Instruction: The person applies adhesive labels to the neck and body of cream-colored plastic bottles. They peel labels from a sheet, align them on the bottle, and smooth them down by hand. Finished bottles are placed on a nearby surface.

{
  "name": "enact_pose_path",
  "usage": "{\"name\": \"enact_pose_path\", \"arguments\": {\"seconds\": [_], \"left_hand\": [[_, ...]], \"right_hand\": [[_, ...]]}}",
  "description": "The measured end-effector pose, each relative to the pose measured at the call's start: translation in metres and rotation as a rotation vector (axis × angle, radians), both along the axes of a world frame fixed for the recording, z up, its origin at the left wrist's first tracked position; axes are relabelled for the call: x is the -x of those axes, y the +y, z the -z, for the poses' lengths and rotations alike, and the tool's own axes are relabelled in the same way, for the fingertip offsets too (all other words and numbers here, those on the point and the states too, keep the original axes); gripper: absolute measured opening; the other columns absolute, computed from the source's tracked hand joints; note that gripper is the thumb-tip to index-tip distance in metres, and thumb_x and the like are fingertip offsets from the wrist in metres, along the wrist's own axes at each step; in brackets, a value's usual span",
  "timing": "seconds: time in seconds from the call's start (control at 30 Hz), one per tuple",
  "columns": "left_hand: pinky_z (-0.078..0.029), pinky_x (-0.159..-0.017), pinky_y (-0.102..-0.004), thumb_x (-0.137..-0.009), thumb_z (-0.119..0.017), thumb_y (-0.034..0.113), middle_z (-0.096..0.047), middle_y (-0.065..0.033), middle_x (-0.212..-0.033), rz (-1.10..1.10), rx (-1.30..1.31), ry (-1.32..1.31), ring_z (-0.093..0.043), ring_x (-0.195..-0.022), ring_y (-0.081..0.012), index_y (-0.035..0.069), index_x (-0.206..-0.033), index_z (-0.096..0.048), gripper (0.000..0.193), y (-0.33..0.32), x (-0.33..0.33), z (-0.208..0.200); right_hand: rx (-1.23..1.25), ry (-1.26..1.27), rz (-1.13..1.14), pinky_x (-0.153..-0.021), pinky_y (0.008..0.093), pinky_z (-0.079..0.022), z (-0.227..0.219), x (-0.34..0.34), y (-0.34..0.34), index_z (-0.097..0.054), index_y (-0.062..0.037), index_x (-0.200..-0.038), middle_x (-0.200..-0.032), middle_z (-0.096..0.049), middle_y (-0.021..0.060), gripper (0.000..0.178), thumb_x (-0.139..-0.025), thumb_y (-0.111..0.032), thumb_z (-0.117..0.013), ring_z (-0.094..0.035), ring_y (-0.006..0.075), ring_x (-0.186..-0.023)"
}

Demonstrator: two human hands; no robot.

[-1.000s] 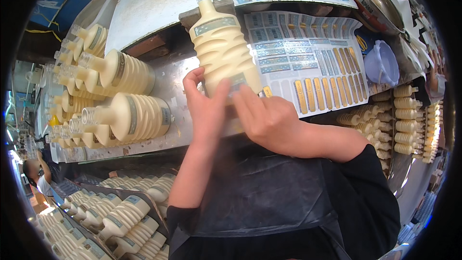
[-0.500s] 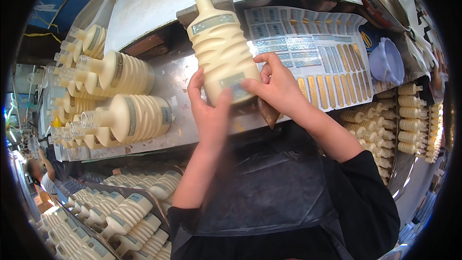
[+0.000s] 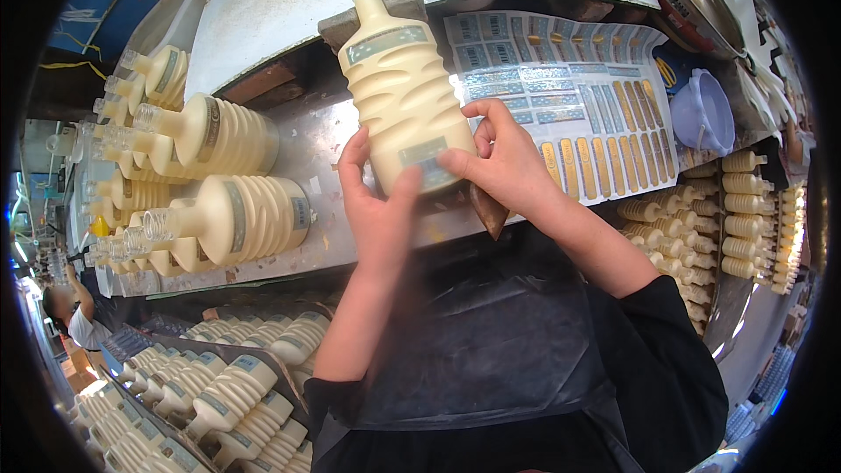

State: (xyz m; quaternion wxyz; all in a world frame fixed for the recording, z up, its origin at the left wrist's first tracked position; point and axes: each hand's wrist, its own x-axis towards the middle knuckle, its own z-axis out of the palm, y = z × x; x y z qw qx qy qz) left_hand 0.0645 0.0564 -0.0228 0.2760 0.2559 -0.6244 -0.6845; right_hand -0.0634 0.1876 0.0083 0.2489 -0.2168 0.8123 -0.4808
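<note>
A cream bottle [image 3: 405, 92] with wavy ridges and a clear threaded neck lies tilted in front of me, its neck pointing away against a dark block [image 3: 407, 9]. One label band crosses its shoulder, and a blue-grey label [image 3: 425, 156] sits near its base. My left hand [image 3: 378, 188] grips the base from the left, thumb on the front by the label. From the right, my right hand [image 3: 501, 158] holds the base, its thumb pressing at the label's edge. Behind the right hand lies a sheet of blue and gold labels [image 3: 569, 105].
Several similar bottles [image 3: 250, 219] stand grouped on the metal table at left. Crates of bottles [image 3: 228, 394] are at lower left, and more bottles [image 3: 670, 228] fill racks at right. A lavender bucket [image 3: 703, 111] stands past the label sheet. Far left, another person [image 3: 83, 315] is at work.
Both hands stay on the bottle's base, with the thumbs by the lower label. The view has shifted very slightly; little else differs.
</note>
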Motion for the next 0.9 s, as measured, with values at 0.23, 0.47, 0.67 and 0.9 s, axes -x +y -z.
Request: {"name": "enact_pose_path", "arguments": {"seconds": [0.23,0.47,0.67,0.9], "left_hand": [[-0.038,-0.114,-0.0383,-0.089,-0.078,0.011,-0.049,-0.0131,-0.140,-0.012,0.028,0.005,-0.047,-0.130,-0.0223,0.005,-0.151,-0.038,0.075,0.000,-0.001,0.003],[-0.037,-0.116,-0.0411,-0.086,-0.075,0.009,-0.045,-0.0175,-0.146,-0.005,0.007,-0.006,-0.043,-0.139,-0.0267,0.000,-0.149,-0.038,0.074,0.001,0.000,0.001],[-0.035,-0.118,-0.0406,-0.090,-0.071,0.008,-0.043,-0.0181,-0.149,0.002,-0.016,0.016,-0.042,-0.140,-0.0263,0.000,-0.152,-0.035,0.072,0.000,-0.001,0.005],[-0.035,-0.118,-0.0407,-0.092,-0.068,0.006,-0.042,-0.0187,-0.150,0.023,-0.137,0.123,-0.041,-0.141,-0.0266,0.001,-0.154,-0.034,0.071,0.000,-0.003,0.006]], "right_hand": [[0.050,-0.014,-0.022,-0.069,0.0292,-0.046,0.007,0.000,0.002,-0.051,-0.0003,-0.129,-0.081,-0.053,0.0026,0.065,-0.084,-0.035,-0.082,-0.054,0.0129,-0.075],[0.066,-0.027,-0.024,-0.069,0.0282,-0.045,0.009,0.001,0.003,-0.051,-0.0011,-0.129,-0.080,-0.052,0.0015,0.062,-0.085,-0.034,-0.081,-0.052,0.0119,-0.075],[0.088,-0.028,-0.036,-0.068,0.0242,-0.043,0.009,0.002,0.003,-0.052,-0.0019,-0.132,-0.078,-0.049,-0.0035,0.059,-0.089,-0.032,-0.080,-0.048,0.0061,-0.074],[0.122,-0.124,-0.082,-0.069,0.0263,-0.046,0.008,0.005,0.008,-0.052,0.0007,-0.136,-0.079,-0.052,-0.0022,0.065,-0.089,-0.035,-0.080,-0.052,0.0080,-0.074]]}}
